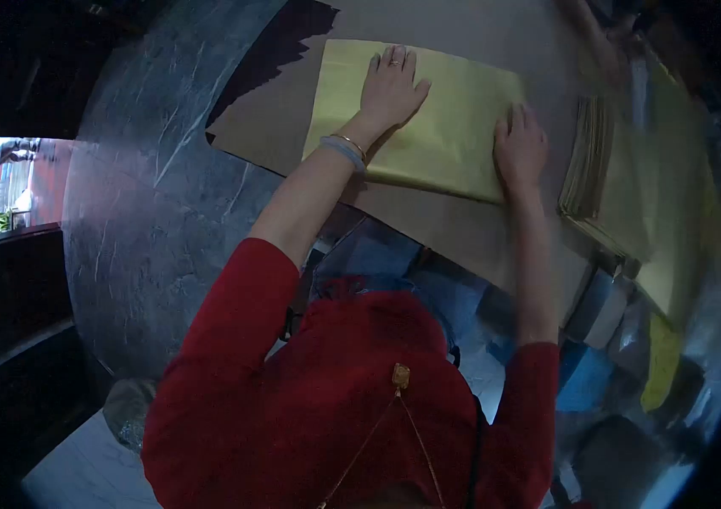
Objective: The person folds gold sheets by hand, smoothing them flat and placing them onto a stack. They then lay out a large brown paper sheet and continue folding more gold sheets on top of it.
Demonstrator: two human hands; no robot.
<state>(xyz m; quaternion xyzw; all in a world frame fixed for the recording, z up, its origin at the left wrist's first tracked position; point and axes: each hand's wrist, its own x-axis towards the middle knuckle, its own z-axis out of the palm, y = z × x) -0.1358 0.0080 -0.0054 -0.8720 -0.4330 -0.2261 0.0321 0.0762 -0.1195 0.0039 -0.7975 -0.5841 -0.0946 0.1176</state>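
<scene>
Lying flat, thumb apart, the left hand [392, 89] rested on the yellow sheet [449, 127]; the right hand [520, 151], grip unclear, met its right edge. Bare brown board [280, 119] extended leftward.

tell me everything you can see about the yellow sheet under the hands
The yellow sheet is pale gold with a soft sheen, roughly four-sided, and looks like paper or thin foil. It lies flat on a brown covering, its near edge slanting slightly. The left hand rests palm down on its upper left part; the right hand is at its right edge. Whether it is folded or layered, I can't tell.
</scene>
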